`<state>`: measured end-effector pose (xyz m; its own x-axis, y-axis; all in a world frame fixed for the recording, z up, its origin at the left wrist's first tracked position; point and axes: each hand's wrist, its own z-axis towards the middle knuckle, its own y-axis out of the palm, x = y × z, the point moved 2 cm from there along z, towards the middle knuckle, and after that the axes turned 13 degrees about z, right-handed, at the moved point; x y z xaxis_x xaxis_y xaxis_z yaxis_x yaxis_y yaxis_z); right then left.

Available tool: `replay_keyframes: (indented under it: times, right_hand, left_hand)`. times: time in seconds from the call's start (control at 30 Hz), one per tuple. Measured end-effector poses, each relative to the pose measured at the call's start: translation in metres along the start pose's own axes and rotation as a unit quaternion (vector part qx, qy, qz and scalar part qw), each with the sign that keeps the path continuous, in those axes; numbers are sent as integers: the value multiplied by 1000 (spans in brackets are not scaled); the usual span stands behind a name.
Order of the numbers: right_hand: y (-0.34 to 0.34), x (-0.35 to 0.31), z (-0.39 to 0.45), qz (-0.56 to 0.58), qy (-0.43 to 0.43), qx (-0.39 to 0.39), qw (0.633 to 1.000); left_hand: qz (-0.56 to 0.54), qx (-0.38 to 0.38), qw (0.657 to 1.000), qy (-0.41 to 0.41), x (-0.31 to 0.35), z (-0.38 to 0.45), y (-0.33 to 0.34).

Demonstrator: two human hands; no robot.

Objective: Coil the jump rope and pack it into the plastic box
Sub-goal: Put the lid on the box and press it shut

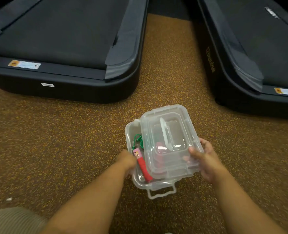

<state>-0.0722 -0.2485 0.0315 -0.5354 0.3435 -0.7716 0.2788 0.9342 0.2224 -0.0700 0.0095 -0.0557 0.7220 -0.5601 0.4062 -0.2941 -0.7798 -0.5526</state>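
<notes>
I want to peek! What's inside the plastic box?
Inside the plastic box lie a green rope and a red handle with a pink tip. The clear lid covers the rest, showing only a blurry red shape.

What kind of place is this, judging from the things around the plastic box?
Probably a gym. Two treadmill decks stand side by side on speckled rubber flooring, and the clear box holds a jump rope.
</notes>
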Motion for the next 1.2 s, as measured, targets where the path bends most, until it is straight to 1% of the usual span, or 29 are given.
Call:
replay_keyframes:
  times: [0.03,0.07,0.1,0.17,0.23,0.3,0.33,0.37,0.4,0.43,0.47,0.5,0.53,0.57,0.6,0.63,0.67,0.7,0.73,0.77,0.83,0.93,1.0,1.1,1.2]
  right_hand:
    - [0,-4,1,-9,0,-8,1000]
    - [-1,-8,2,-21,1,-20,1000]
    - [-1,-12,2,-39,4,-34,999]
    - [0,-18,1,-75,14,-58,995]
    - [0,-23,4,-101,31,-76,991]
    - [0,-27,10,-120,47,-82,988]
    - [0,-28,14,-124,53,-84,987]
    - [0,-29,17,-127,58,-87,986]
    - [0,-30,21,-131,61,-87,986]
    - [1,-31,23,-140,66,-88,984]
    - [3,-31,26,-153,71,-90,982]
    - [5,-31,27,-166,77,-92,979]
    - [7,-30,30,-177,81,-94,976]
    - [10,-29,33,-183,85,-97,975]
    - [13,-27,36,-188,86,-98,973]
    - [17,-26,38,-194,85,-98,972]
    - [22,-26,40,-209,76,-94,970]
    - [27,-27,43,-236,61,-90,966]
    - [31,-27,46,-263,44,-79,961]
    - [35,-28,50,-288,25,-63,955]
    - [41,-28,60,-329,-5,-30,944]
    - [49,-22,71,-404,-29,-16,914]
    - [55,-16,75,-444,-43,-21,895]
    - [62,-6,80,-475,-73,-27,877]
    - [69,6,88,-491,-83,-37,866]
  left_hand:
    - [-76,-22,996,-34,-5,-4,11]
    - [-151,-49,985,-67,-9,-8,21]
    - [-219,-78,968,-90,-12,-13,32]
    - [-344,-124,924,-116,-14,-29,48]
    - [-419,-164,885,-116,-8,-52,55]
    - [-443,-224,862,-104,-4,-71,55]
    - [-429,-250,862,-103,-5,-76,51]
    - [-402,-267,870,-102,-8,-75,46]
    - [-378,-271,879,-108,-11,-73,39]
    - [-373,-248,885,-124,-15,-68,31]
    - [-387,-194,889,-149,-19,-60,22]
    - [-405,-109,890,-177,-26,-50,12]
    - [-411,-5,889,-200,-31,-41,0]
    - [-391,93,893,-201,-36,-33,-12]
    - [-344,165,908,-175,-38,-24,-24]
    - [-282,206,927,-134,-38,-19,-36]
    - [-219,218,948,-79,-36,-12,-45]
    - [-166,201,965,-26,-32,-7,-52]
    - [-126,168,978,14,-25,-4,-58]
    - [-92,132,986,38,-19,-2,-61]
    - [-25,96,993,60,-11,0,-67]
    - [51,96,992,63,-7,2,-74]
    - [50,93,993,53,-11,4,-78]
    - [-25,45,998,24,-23,11,-82]
    - [-63,11,998,-17,-33,16,-89]
